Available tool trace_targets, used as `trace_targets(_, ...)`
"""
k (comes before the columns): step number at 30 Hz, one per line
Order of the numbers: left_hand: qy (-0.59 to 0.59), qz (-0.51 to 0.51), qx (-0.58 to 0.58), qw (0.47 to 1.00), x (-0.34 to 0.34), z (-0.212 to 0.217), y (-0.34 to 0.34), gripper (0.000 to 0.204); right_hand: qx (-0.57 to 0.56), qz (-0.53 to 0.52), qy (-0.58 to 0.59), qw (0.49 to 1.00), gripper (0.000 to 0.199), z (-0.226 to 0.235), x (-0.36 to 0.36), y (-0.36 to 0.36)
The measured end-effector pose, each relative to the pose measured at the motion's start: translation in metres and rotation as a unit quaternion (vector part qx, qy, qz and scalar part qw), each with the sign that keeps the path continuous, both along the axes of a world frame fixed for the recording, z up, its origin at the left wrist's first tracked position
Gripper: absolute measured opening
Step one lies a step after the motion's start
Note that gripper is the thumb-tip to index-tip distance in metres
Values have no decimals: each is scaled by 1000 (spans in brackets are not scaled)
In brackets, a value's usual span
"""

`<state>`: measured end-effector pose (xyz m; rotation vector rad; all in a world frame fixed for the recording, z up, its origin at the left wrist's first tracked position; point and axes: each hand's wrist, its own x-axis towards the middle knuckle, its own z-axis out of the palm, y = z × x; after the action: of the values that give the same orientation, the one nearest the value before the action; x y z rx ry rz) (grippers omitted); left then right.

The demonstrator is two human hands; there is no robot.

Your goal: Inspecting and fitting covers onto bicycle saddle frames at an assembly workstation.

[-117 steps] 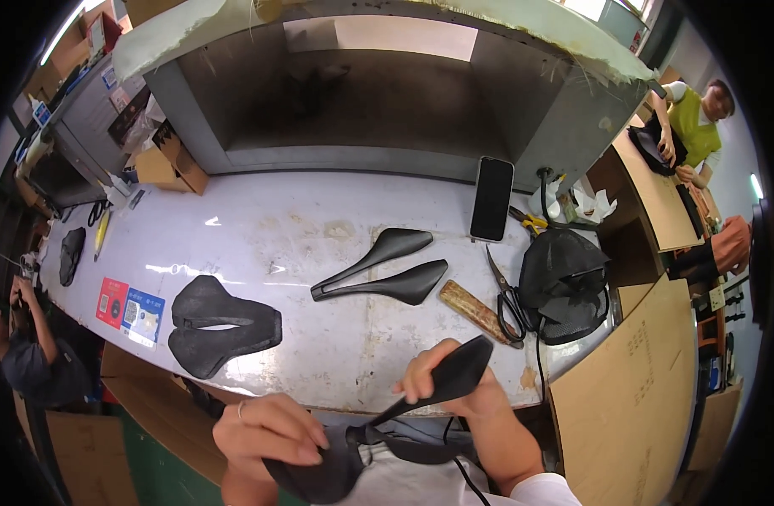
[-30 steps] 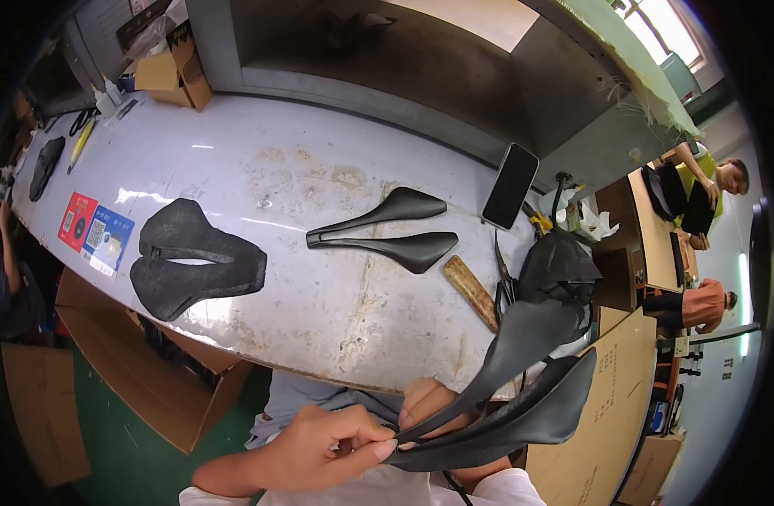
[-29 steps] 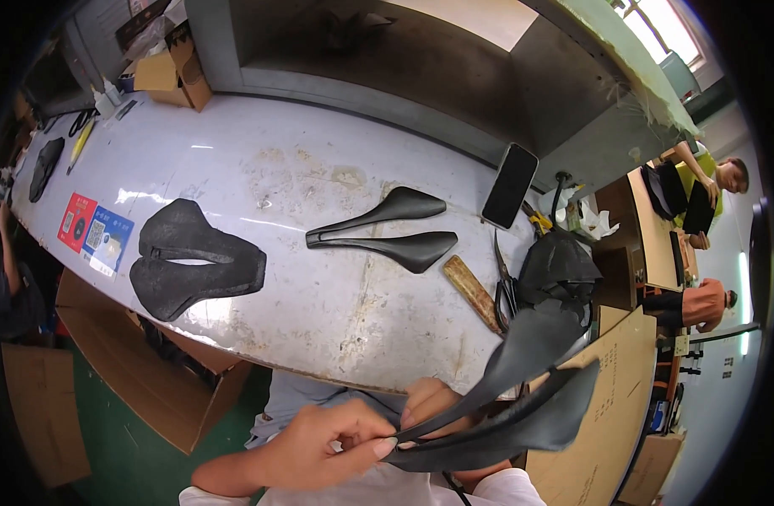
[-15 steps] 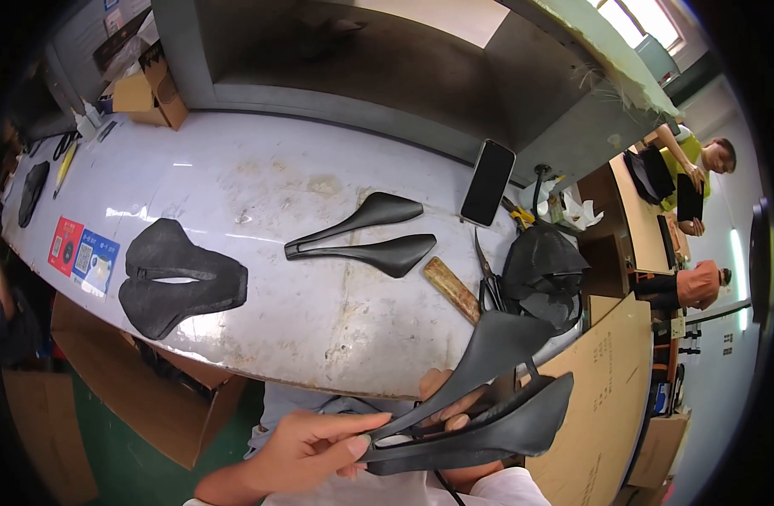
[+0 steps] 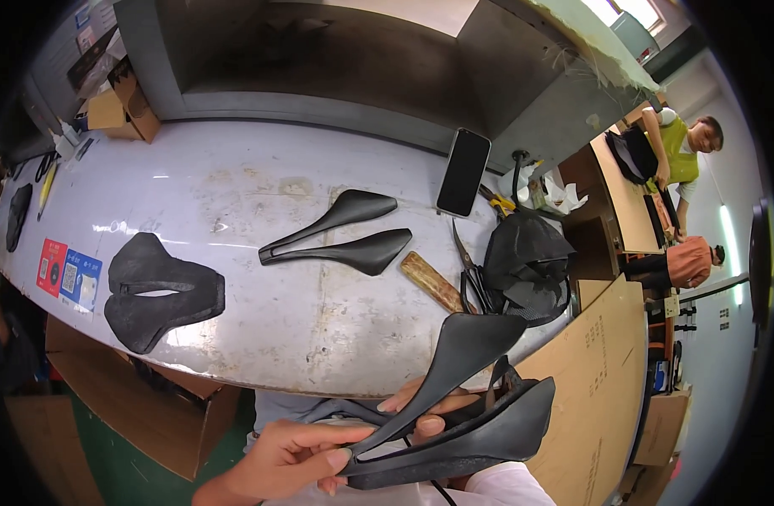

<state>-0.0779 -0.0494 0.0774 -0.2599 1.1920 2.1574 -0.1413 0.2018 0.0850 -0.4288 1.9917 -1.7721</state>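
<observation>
A black bicycle saddle [image 5: 480, 344] with a long central slot is held close to me, above the table's near edge. My left hand [image 5: 290, 460] pinches its narrow nose between thumb and fingers. Behind the saddle, my right hand [image 5: 429, 406] grips it from underneath. Some of its fingers show through the slot, while the saddle hides the rest. On the table lies another slotted black saddle piece [image 5: 366, 251]. Farther left rests a broader, matte black saddle-shaped pad [image 5: 197, 291].
Beyond my hands are a worn brown bar [image 5: 435, 282], black-handled scissors [image 5: 473, 282], a heap of black material [image 5: 530, 257] and a phone [image 5: 463, 173]. Cardboard boxes [image 5: 142, 422] stand below the table. Two other people [image 5: 686, 261] are at the far right.
The view has shifted, so the table items sit farther left. The held saddle has tilted slightly, with both hands still on it. A person at the far right has lowered their arms.
</observation>
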Motion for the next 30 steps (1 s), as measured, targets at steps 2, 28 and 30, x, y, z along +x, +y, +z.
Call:
trace_targets(2, 0, 3, -8, 1000, 4, 0, -2, 31, 29, 5, 13, 999, 24, 7, 0, -12)
trace_targets(28, 170, 277, 72, 943, -33, -13, 41, 82, -295, -21, -112, 949, 40, -82, 40, -44)
trace_targets(30, 203, 278, 3, 939, -34, -25, 42, 80, -283, -22, -104, 953, 40, -83, 45, -60)
